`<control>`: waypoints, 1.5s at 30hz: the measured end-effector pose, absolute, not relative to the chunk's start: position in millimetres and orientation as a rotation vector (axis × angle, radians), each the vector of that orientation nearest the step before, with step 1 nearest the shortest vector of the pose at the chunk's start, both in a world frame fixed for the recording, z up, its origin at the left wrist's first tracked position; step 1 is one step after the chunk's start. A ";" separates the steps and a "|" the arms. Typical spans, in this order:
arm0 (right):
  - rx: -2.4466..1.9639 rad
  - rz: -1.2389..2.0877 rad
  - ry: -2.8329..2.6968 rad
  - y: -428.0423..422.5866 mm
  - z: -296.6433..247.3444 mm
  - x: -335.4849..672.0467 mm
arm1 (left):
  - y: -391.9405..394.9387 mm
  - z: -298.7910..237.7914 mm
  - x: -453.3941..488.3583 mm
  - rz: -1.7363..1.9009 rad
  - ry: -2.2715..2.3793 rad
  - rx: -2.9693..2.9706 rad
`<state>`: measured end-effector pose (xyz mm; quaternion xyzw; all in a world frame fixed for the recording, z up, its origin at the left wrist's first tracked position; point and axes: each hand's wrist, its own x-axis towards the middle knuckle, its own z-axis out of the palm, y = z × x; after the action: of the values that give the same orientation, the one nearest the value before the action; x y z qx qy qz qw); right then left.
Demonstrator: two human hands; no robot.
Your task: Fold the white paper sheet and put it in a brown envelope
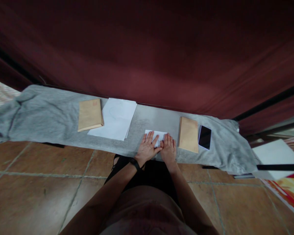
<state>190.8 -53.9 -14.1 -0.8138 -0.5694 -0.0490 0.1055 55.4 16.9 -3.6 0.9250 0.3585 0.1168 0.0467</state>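
A small white sheet of paper (159,134), perhaps folded, lies on the grey cloth near its front edge. My left hand (147,148) rests flat on the left part of the paper, fingers stretched out and pointing away from me. On the right part lies my right hand (169,148), palm down with its fingers extended. My left thumb reaches across to touch the right hand. Both hands cover the nearer part of the paper, so its lower edge is hidden. A dark band (135,164) circles my left wrist.
Left of my hands, a stack of white sheets (117,119) lies partly under a brown envelope-like packet (90,114). To the right are another brown packet (188,134) and a phone (205,137). Grey cloth (54,114) covers the narrow surface; a dark red curtain (147,65) hangs behind.
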 end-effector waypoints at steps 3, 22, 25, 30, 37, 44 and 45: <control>-2.413 -0.150 -1.680 -53.2 -15.3 190.8 | 17.2 -2.5 55.5 0.351 1.096 2.816; -2.316 -0.232 -1.566 -58.9 -27.3 199.5 | 14.7 -2.9 58.7 0.377 1.121 2.799; -2.351 -0.179 -1.547 -58.4 -25.6 202.4 | 14.6 -3.6 59.4 0.372 1.125 2.794; -2.228 -0.139 -1.598 -50.2 -20.3 203.5 | 15.3 -2.8 59.4 0.348 1.113 2.797; -2.152 -0.008 -1.850 -31.2 -14.7 194.6 | 15.1 -1.5 59.2 0.311 1.104 2.818; -2.230 -0.023 -1.856 -32.0 -12.6 193.2 | 16.3 -6.7 58.2 0.296 1.110 2.823; -2.236 -0.031 -1.844 -32.3 -12.7 193.0 | 16.7 -7.2 58.0 0.299 1.111 2.821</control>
<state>193.0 -32.3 -12.7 -0.7657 -0.6315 -0.0105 0.1212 58.0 16.7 -7.2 0.9250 0.3642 0.0980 0.0473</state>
